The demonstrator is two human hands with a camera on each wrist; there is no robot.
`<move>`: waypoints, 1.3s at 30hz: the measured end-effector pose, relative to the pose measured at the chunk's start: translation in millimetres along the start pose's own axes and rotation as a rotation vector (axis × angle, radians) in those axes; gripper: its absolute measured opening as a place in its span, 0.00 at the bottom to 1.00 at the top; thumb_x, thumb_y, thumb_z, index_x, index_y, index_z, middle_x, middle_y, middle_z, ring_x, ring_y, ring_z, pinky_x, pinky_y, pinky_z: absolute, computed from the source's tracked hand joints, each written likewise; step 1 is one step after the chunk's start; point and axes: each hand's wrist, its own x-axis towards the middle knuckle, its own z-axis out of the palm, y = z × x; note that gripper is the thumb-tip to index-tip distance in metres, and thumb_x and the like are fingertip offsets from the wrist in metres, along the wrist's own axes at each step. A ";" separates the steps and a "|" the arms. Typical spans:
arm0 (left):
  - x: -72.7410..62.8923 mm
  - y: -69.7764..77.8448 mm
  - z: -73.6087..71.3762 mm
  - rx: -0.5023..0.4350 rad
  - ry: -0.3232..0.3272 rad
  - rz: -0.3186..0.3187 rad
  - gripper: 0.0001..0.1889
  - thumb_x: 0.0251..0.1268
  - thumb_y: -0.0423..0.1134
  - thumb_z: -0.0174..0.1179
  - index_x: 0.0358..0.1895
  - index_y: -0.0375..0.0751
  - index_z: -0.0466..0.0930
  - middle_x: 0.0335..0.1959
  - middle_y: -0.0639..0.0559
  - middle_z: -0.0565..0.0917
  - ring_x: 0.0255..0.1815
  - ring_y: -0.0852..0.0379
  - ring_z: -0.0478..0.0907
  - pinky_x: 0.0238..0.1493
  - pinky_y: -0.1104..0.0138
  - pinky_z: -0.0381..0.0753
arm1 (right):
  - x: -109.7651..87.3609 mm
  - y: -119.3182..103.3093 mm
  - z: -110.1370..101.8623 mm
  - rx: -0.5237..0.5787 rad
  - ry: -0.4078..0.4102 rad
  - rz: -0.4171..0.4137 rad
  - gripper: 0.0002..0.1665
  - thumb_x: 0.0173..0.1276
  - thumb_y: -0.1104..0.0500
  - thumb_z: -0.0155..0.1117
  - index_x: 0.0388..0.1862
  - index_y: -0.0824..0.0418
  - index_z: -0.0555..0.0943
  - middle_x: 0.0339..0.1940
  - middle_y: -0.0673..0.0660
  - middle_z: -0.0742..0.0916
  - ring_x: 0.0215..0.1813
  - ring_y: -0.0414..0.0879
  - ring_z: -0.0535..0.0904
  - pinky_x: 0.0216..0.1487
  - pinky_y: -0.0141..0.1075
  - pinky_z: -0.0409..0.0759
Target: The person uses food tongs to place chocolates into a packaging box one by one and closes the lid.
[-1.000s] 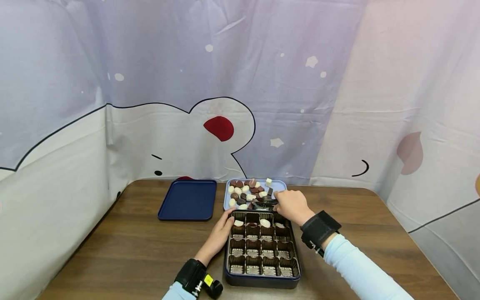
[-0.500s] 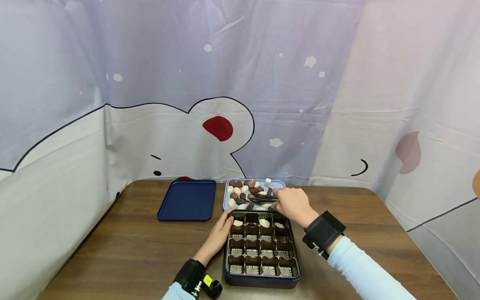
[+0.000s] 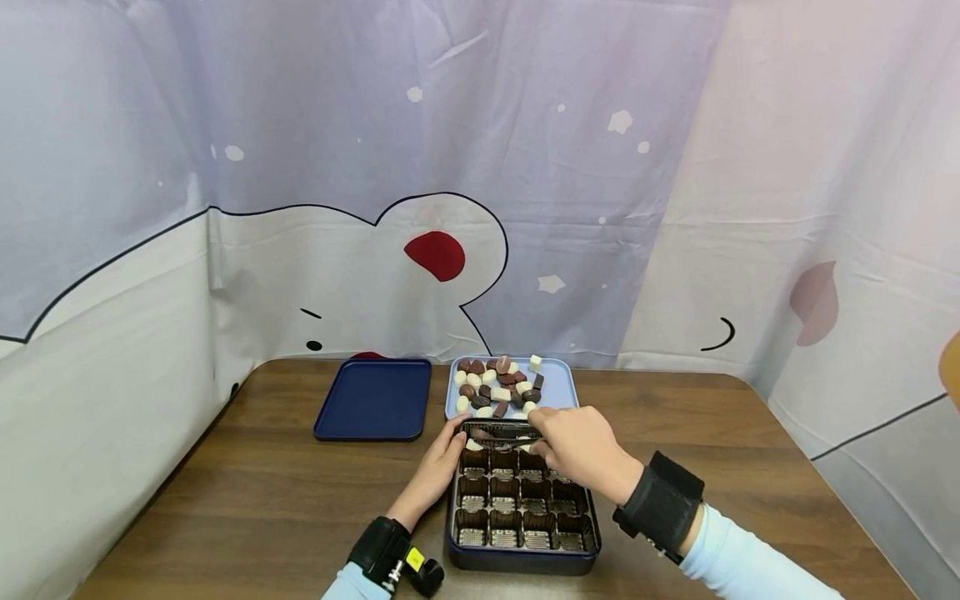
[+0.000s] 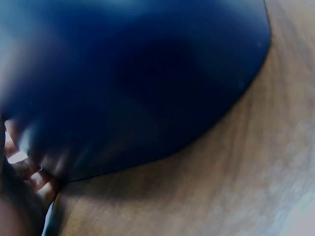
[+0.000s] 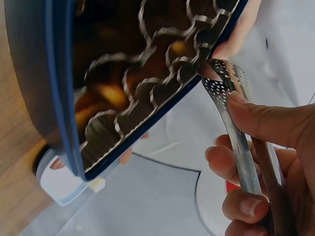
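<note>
My right hand (image 3: 588,450) grips metal tongs (image 5: 240,147) with perforated tips over the back row of a dark blue box (image 3: 525,562). Between the tips sits a brown chocolate (image 5: 208,72), close to the box's rim in the right wrist view. The box holds a brown plastic insert (image 3: 521,508) divided into rows of compartments. Pale chocolates show in the back row, partly hidden by the tongs and hand. My left hand (image 3: 433,468) rests against the box's back left corner, its fingers fairly straight along the side; the box wall fills much of the left wrist view.
Behind the box, a light blue tray (image 3: 561,385) bears several white, brown and dark chocolates (image 3: 501,394). A flat dark blue lid (image 3: 373,400) lies to the left on the wooden table (image 3: 247,500). A printed curtain (image 3: 360,283) hangs along the table's back edge.
My right hand has moved the tongs from the light blue tray toward me, over the box's back row, with a brown chocolate now in the tips. The left hand and box stay put.
</note>
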 end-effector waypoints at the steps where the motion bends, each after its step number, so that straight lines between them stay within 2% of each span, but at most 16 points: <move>1: 0.2 -0.2 -0.2 0.000 -0.001 -0.003 0.24 0.79 0.44 0.37 0.72 0.41 0.57 0.73 0.36 0.57 0.73 0.37 0.55 0.65 0.40 0.59 | -1.4 -2.4 -1.1 -0.004 0.007 -0.012 0.19 0.50 0.48 0.75 0.23 0.52 0.71 0.16 0.44 0.74 0.15 0.38 0.69 0.14 0.30 0.59; 4: 1.0 -1.7 -0.7 0.006 -0.001 -0.016 0.24 0.79 0.45 0.37 0.72 0.43 0.58 0.73 0.37 0.58 0.73 0.38 0.55 0.66 0.41 0.59 | -4.7 -8.4 -3.4 -0.002 0.002 -0.036 0.17 0.50 0.48 0.75 0.25 0.52 0.75 0.18 0.44 0.77 0.16 0.40 0.72 0.14 0.30 0.60; 10: 2.0 -3.9 0.0 0.001 0.012 -0.012 0.23 0.79 0.43 0.37 0.71 0.42 0.59 0.73 0.38 0.60 0.74 0.40 0.54 0.68 0.43 0.55 | -8.1 -14.0 -3.4 0.006 -0.043 -0.043 0.15 0.51 0.49 0.75 0.30 0.52 0.78 0.20 0.45 0.78 0.16 0.40 0.69 0.15 0.29 0.59; 16: 0.9 -2.0 -0.1 0.007 0.007 -0.011 0.23 0.79 0.45 0.37 0.71 0.43 0.59 0.71 0.37 0.62 0.72 0.39 0.58 0.66 0.42 0.59 | -8.0 -14.3 -2.6 0.032 -0.044 -0.035 0.16 0.50 0.49 0.75 0.33 0.54 0.80 0.21 0.46 0.78 0.16 0.39 0.69 0.16 0.29 0.59; 22: 0.1 -0.6 -0.3 0.003 0.005 -0.013 0.23 0.79 0.45 0.37 0.72 0.43 0.58 0.72 0.38 0.60 0.72 0.39 0.57 0.66 0.42 0.59 | -8.6 -11.8 -2.5 0.028 -0.033 -0.019 0.17 0.49 0.48 0.75 0.28 0.53 0.77 0.20 0.45 0.77 0.16 0.39 0.69 0.15 0.29 0.59; 27: -0.3 -0.8 -0.7 -0.001 -0.003 -0.014 0.24 0.79 0.46 0.36 0.72 0.43 0.57 0.73 0.38 0.58 0.73 0.38 0.55 0.67 0.42 0.58 | -6.4 -1.5 -2.5 0.027 0.017 0.001 0.20 0.48 0.47 0.76 0.24 0.52 0.73 0.18 0.43 0.74 0.16 0.37 0.69 0.14 0.30 0.59; 30: 0.0 -1.7 -1.0 -0.001 -0.005 -0.017 0.24 0.79 0.46 0.37 0.72 0.44 0.57 0.74 0.38 0.57 0.73 0.39 0.55 0.67 0.42 0.58 | -3.8 10.7 -3.1 0.025 0.026 0.049 0.22 0.48 0.46 0.76 0.22 0.52 0.70 0.16 0.43 0.72 0.14 0.36 0.65 0.13 0.29 0.58; 33: 0.2 -2.0 -1.0 0.002 -0.003 -0.016 0.24 0.79 0.47 0.37 0.72 0.44 0.58 0.73 0.38 0.58 0.73 0.39 0.55 0.67 0.42 0.58 | -2.5 27.0 -3.4 0.038 0.005 0.137 0.23 0.48 0.48 0.76 0.20 0.52 0.68 0.15 0.43 0.71 0.14 0.36 0.62 0.14 0.30 0.58; 39: -0.9 -0.6 -1.5 -0.012 -0.006 -0.006 0.24 0.79 0.46 0.37 0.72 0.43 0.58 0.73 0.38 0.58 0.74 0.39 0.54 0.67 0.42 0.57 | -9.2 59.2 4.5 0.057 -0.076 0.298 0.21 0.51 0.51 0.75 0.21 0.52 0.69 0.16 0.45 0.73 0.16 0.40 0.66 0.15 0.34 0.62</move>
